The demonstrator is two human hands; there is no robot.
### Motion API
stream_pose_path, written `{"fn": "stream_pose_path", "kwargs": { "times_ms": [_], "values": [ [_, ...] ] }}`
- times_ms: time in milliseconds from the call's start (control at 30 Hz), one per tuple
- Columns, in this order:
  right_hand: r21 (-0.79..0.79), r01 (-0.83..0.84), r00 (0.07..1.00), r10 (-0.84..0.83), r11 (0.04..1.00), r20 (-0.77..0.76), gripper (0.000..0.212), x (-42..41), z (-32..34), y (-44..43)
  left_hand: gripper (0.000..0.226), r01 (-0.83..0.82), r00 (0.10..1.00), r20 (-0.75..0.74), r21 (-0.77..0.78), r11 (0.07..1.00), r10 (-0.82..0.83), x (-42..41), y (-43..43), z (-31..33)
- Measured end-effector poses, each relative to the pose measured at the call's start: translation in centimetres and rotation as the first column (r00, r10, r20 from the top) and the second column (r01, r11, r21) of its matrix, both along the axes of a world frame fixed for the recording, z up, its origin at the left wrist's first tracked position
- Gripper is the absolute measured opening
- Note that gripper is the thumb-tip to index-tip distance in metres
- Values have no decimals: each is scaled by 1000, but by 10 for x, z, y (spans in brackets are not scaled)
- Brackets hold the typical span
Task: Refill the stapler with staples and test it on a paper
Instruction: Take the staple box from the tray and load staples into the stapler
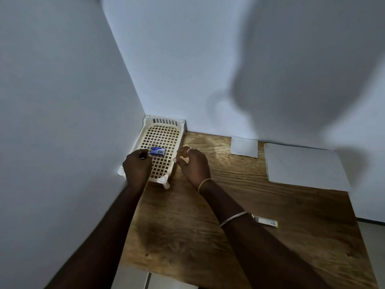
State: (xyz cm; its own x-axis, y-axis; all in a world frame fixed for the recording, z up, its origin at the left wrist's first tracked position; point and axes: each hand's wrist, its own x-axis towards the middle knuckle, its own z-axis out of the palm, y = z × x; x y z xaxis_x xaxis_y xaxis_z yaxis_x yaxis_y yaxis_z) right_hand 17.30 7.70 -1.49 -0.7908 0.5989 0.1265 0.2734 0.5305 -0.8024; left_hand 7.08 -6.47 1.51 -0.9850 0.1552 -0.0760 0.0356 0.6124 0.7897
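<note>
Looks like the fetch step: left hand [137,165] pinches blue staple box [157,151] over tray [164,120], right hand [194,163] loosely curled, empty; next, open box.

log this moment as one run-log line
left hand: holds blue staple box at white tray | right hand: loosely curled, empty, beside tray | stapler: on table by right forearm | paper: on table

I watch through a single wide-angle camera worn on the person's head. It looks forward and down, close over a brown wood-grain table [250,205] set into a white wall corner [127,63].
</note>
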Motion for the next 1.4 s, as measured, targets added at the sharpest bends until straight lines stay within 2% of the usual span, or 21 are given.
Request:
{"fn": "stream_pose_path", "kwargs": {
  "times_ms": [267,367,467,633,800,933,1033,1167,1400],
  "values": [
    [76,-66,989,55,995,138,48,-70,-12,6,35,17,998,53,-63,998,-13,-35,15,-24],
    [183,-109,987,84,977,138,47,-84,-18,2,33,14,999,53,-52,999,-12,-41,20,-30],
    [221,-106,985,72,970,158,44,-90,-27,-3,35,21,998,68,-66,998,-17,-47,19,-34],
    [219,-70,994,48,973,100,38,-96,-24,6,37,32,998,62,-12,999,-31,-54,21,-29],
    [90,-35,999,36,995,-18,48,-59,-12,22,35,124,992,-14,141,982,-123,-26,19,-22],
    [76,-67,994,74,995,-86,46,-5,5,30,38,222,967,37,371,902,-253,12,22,-19],
    [60,-71,988,78,996,-131,46,37,24,35,36,273,942,19,537,798,-335,44,25,-17],
    [49,-60,991,66,997,-116,54,88,47,40,42,232,905,82,728,646,-418,87,30,-12],
    [-145,-39,988,17,989,-152,54,155,71,43,43,142,846,183,828,542,-501,142,35,5]
  ]
}}
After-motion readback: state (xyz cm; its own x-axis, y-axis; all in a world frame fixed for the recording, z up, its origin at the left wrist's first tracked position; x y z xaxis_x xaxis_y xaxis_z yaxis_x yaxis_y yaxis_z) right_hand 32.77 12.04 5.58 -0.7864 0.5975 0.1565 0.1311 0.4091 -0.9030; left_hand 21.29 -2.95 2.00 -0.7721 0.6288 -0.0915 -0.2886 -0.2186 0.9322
